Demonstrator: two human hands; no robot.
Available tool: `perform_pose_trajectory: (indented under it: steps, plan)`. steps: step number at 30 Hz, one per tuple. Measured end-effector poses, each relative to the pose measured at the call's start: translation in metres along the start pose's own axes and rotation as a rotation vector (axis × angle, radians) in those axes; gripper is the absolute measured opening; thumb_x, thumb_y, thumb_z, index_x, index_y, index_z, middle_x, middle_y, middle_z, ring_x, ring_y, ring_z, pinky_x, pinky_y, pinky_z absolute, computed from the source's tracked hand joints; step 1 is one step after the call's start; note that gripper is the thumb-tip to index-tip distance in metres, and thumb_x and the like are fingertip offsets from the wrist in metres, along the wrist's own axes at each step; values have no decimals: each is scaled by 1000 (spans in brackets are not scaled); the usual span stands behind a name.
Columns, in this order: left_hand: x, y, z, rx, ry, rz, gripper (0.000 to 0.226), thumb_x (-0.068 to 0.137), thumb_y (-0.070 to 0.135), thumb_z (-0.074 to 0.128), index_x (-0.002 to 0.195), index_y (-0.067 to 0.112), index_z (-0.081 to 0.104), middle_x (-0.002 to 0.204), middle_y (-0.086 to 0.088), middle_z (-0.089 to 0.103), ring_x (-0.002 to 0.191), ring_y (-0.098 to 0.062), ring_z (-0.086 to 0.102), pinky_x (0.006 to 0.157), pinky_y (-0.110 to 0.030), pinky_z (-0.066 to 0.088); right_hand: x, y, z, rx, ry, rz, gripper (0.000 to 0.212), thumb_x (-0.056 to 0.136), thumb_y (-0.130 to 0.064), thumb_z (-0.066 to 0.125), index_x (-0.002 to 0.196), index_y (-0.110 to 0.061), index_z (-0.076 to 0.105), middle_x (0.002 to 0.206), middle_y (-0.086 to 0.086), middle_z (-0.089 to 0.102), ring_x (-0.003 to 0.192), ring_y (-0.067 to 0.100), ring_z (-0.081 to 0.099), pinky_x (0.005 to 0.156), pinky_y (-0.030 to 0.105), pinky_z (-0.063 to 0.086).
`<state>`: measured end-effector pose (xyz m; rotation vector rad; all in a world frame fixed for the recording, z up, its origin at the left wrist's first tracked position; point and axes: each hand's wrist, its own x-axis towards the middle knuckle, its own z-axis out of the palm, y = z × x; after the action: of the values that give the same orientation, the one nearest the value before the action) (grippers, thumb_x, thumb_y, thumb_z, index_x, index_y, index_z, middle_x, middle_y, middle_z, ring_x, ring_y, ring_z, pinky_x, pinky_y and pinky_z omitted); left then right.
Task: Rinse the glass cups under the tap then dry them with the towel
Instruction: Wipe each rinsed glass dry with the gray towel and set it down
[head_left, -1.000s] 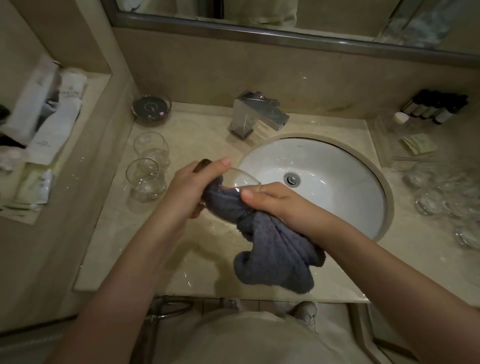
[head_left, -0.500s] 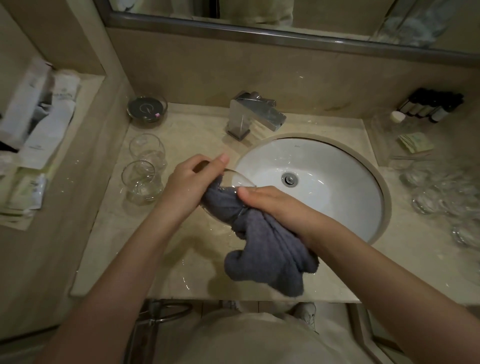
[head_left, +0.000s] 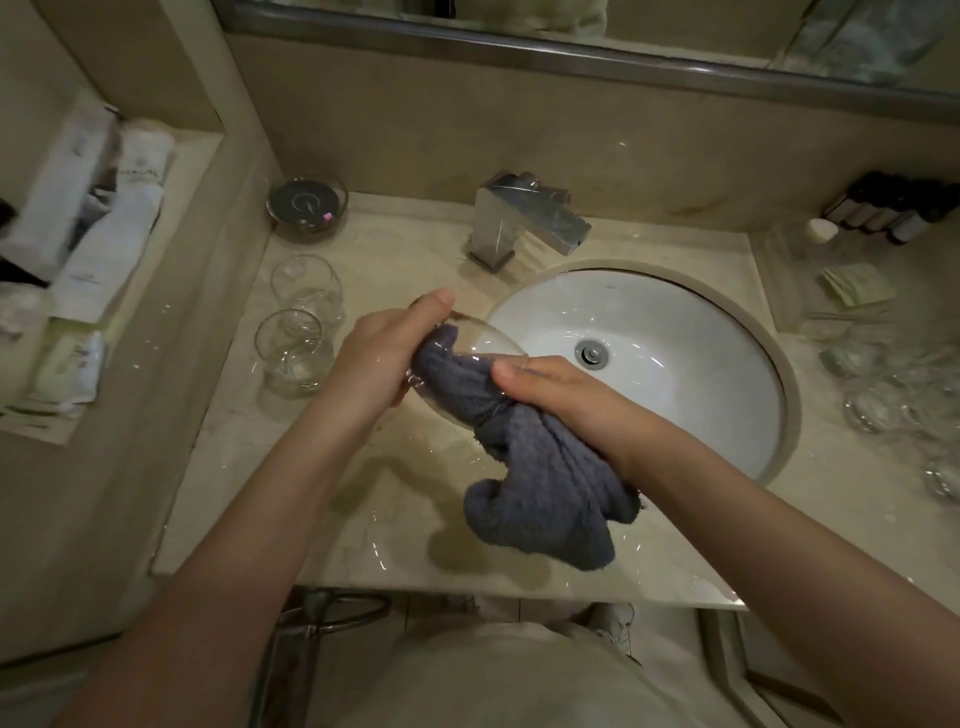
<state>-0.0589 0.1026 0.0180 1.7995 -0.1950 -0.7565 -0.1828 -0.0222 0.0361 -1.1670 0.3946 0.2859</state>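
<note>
Sink (head_left: 675, 332) set in counter (head_left: 415, 545), right of centre; tap (head_left: 524, 218) behind it, on the counter at the basin's back-left rim. Two cups (head_left: 296, 332) stand on the counter left of the sink, one behind the other, touching or nearly. Small dish (head_left: 306, 205) behind them at the back wall. Held cup (head_left: 467, 353) sits over the sink's left rim, tilted, between left hand (head_left: 384, 358) and right hand (head_left: 561, 395); towel (head_left: 535, 467) stuffed into it, rest hanging over the counter's front part. More glassware (head_left: 893, 384) right of the sink, bottles (head_left: 893, 208) behind that. Packets (head_left: 78, 234) on a side shelf far left
</note>
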Motion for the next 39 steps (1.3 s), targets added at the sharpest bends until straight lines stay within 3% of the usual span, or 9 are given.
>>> perform_pose_trajectory:
  steps: [7, 13, 18, 21, 23, 27, 31, 35, 39]
  plan:
    - [2, -1, -9, -64, -187, 450, 33, 75, 49, 60, 86, 18, 64, 78, 5, 71, 71, -3, 65, 62, -17, 48, 1, 2, 0, 340, -44, 182, 46, 76, -43, 44, 60, -13, 75, 46, 4, 61, 32, 10, 54, 38, 17, 47]
    - [9, 8, -15, 264, -164, 13, 53, 84, 68, 52, 92, 18, 67, 91, -6, 72, 56, -20, 58, 45, -24, 40, 7, -1, -8, -114, 1, -15, 23, 92, -16, 54, 110, -11, 67, 76, -7, 73, 67, 2, 66, 63, 14, 50]
    - [0, -15, 0, 89, 19, 514, 28, 78, 56, 56, 80, 29, 62, 75, 10, 66, 74, -16, 65, 62, -33, 50, 6, -2, -9, 195, -4, 187, 40, 75, -42, 53, 76, -7, 73, 56, 5, 65, 44, 13, 60, 44, 18, 48]
    - [2, -27, -4, 91, -60, 616, 19, 81, 50, 58, 88, 32, 60, 85, 6, 66, 87, -31, 68, 79, -51, 53, 4, -2, -16, 153, -32, 191, 39, 77, -38, 49, 84, -2, 64, 57, 7, 65, 42, 13, 60, 40, 19, 47]
    - [3, -26, -11, 91, -194, 512, 25, 76, 53, 60, 89, 32, 62, 91, 2, 69, 94, -30, 68, 84, -50, 52, 5, -2, -21, 61, -80, 172, 38, 84, -38, 52, 87, -3, 66, 61, 7, 64, 46, 13, 61, 44, 20, 49]
    - [12, -11, -29, 84, -581, 10, 61, 57, 70, 59, 98, 27, 68, 97, 4, 75, 92, -20, 70, 65, -29, 56, 5, -2, -27, -121, -198, 152, 30, 95, -30, 55, 78, -23, 79, 70, -4, 69, 61, 7, 64, 61, 19, 52]
    - [21, -9, -35, 132, -879, -203, 86, 41, 74, 83, 112, 25, 74, 106, -13, 73, 96, -35, 70, 79, -42, 57, 6, 2, -27, -200, -280, 160, 28, 77, -49, 70, 92, -26, 78, 88, -3, 73, 81, 11, 67, 77, 23, 53]
    - [20, -15, -44, 117, -882, -248, 78, 45, 62, 90, 110, 23, 75, 108, -16, 71, 94, -36, 68, 76, -37, 58, 8, 11, -32, -251, -211, 156, 58, 66, -53, 82, 110, -16, 74, 113, 20, 69, 103, 28, 65, 97, 38, 51]
    - [19, -40, -73, -141, -769, -248, 70, 43, 54, 94, 102, 21, 78, 108, -21, 72, 85, -27, 72, 71, -35, 60, 6, 7, -36, -179, -70, 80, 28, 82, -29, 69, 105, -15, 76, 108, 16, 72, 98, 25, 69, 91, 34, 52]
